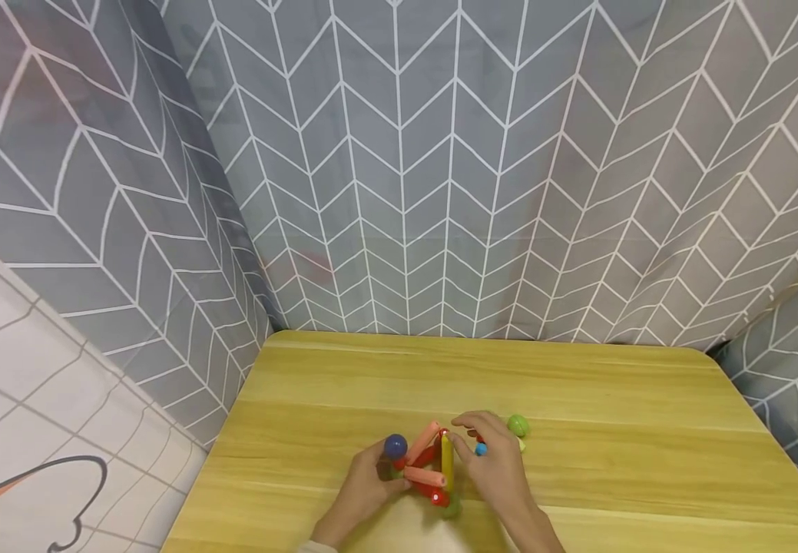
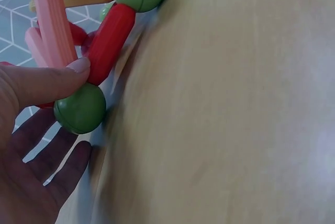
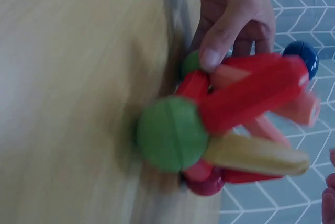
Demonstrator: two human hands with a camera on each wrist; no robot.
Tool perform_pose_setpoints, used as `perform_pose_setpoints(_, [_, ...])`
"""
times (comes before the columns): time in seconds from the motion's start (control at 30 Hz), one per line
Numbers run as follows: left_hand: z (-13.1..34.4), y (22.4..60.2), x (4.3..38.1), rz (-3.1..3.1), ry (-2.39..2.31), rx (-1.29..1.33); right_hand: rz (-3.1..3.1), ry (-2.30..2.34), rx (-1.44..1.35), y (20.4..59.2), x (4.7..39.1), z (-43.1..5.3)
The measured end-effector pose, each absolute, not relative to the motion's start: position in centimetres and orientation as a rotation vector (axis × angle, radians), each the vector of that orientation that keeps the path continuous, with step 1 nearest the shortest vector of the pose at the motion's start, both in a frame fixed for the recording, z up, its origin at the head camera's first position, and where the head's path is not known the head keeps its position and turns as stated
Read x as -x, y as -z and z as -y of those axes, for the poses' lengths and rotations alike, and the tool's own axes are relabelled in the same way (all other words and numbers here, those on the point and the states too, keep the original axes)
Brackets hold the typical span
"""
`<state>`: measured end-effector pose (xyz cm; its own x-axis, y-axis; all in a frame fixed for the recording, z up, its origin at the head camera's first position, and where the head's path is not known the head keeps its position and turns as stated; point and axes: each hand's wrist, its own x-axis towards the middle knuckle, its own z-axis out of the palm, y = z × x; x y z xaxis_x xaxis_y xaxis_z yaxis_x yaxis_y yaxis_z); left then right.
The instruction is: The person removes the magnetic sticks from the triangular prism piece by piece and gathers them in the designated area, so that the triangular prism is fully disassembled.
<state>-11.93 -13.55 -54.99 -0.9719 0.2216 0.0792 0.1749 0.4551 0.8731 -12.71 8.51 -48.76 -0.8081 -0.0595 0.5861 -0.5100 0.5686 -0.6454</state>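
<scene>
A toy frame of rods and balls stands on the wooden table in the head view, with red rods (image 2: pixel 111 43), pink rods (image 1: pixel 425 476) and a yellow rod (image 1: pixel 447 465). Green balls (image 3: pixel 172 134) join its base, and a dark blue ball (image 1: pixel 395 446) tops its left side. My left hand (image 1: pixel 364 485) grips the left corner, thumb against a red rod just above a green ball (image 2: pixel 80 109). Beside the yellow rod's upper end is my right hand (image 1: pixel 498 463), fingers loosely bent. In the right wrist view its fingertips (image 3: pixel 330 195) appear apart from that rod.
Partly behind my right hand lie loose pieces: a light green ball (image 1: pixel 518 425), a small blue piece (image 1: pixel 481 448) and others mostly hidden. The table (image 1: pixel 613 415) ends at a grey patterned curtain (image 1: pixel 426 192) at the back.
</scene>
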Motion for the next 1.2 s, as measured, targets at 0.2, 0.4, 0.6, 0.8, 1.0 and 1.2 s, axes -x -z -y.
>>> perform_pose_setpoints(0.2, [13.1, 55.0, 11.7, -2.719, -1.537, -0.346, 2.267, -1.255, -0.530, 48.1, 12.7, -6.8])
perform_pose_setpoints(0.4, [12.7, 55.2, 11.5, -2.777, -1.556, -0.399, 2.340, -1.242, -0.666, 48.0, 12.6, -5.0])
perform_pose_setpoints(0.6, [12.3, 55.4, 11.5, -2.798, -1.579, -0.451, 2.463, -1.208, -0.836, 48.3, 12.4, -3.8])
perform_pose_setpoints(0.8, [12.0, 55.4, 11.5, -2.788, -1.599, -0.374, 2.585, -1.121, -0.857, 48.4, 12.4, -3.3])
perform_pose_setpoints(1.0, [12.4, 55.2, 11.3, -2.687, -1.677, -0.401, 2.642, -0.995, -0.865, 48.4, 12.5, -3.1])
perform_pose_setpoints(1.2, [12.6, 55.3, 11.3, -2.644, -1.743, -0.496, 2.661, -0.963, -0.876, 48.1, 12.4, -3.0])
